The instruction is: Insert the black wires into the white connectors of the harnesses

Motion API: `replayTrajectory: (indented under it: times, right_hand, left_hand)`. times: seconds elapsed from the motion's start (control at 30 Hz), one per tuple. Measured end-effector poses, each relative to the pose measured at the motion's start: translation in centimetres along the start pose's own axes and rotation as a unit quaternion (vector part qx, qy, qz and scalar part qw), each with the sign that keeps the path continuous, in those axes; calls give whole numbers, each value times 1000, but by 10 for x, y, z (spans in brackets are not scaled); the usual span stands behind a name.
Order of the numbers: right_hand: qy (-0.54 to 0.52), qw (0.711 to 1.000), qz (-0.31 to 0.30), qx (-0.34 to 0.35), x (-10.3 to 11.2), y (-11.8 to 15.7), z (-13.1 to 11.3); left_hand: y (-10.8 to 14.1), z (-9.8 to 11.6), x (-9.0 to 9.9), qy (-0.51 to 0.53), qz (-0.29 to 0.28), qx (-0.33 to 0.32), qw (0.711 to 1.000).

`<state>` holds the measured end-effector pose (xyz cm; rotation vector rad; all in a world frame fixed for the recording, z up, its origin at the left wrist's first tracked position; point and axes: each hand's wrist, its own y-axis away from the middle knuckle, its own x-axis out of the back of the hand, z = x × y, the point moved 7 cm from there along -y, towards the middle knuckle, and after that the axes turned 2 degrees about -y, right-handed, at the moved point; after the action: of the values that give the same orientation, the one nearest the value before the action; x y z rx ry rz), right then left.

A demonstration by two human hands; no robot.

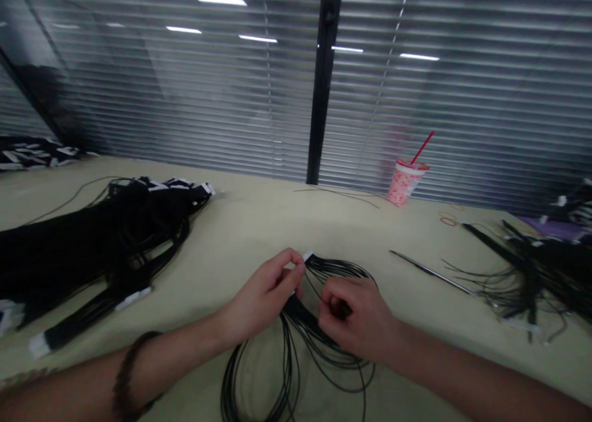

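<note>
A looped bundle of thin black wires point(340, 266) with a white connector point(308, 256) at its end lies on the table in front of me. My left hand point(271, 289) is closed, thumb and fingers pinching the bundle by that white connector. Curled into a loose fist, my right hand point(354, 314) is over the wires to the right; a single thin black wire runs from its fingers toward the connector. More of the bundle loops down below both hands, toward the near edge of the view.
A large pile of black wire harnesses point(139, 224) with white connectors covers the left. To the right lie a slim metal tool point(430, 273), more black wires point(522, 274) and rubber bands point(448, 221). A pink cup point(404, 181) with a straw stands by the window blinds.
</note>
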<state>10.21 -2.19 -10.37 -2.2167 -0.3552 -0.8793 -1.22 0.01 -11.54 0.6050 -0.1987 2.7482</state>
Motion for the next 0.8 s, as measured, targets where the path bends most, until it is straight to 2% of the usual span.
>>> replayTrajectory:
  times: [0.17,0.33,0.43,0.53,0.8]
  right_hand:
    - [-35,998,-38,-20,-3,-5,1]
    - [-104,992,-43,-49,-3,-10,6]
    - [-129,987,-56,-81,-6,-9,13]
    - [-140,984,-71,-86,-8,-8,15]
    - [-144,983,-72,-91,-7,-8,17]
  left_hand:
    - [3,5,-8,-4,-41,-49,998]
    - [8,11,-12,-28,-28,-73,997]
    - [8,11,-12,-26,-25,-62,997]
    - [6,8,-12,-10,-30,-50,998]
    - [3,1,-15,-7,-89,-23,996]
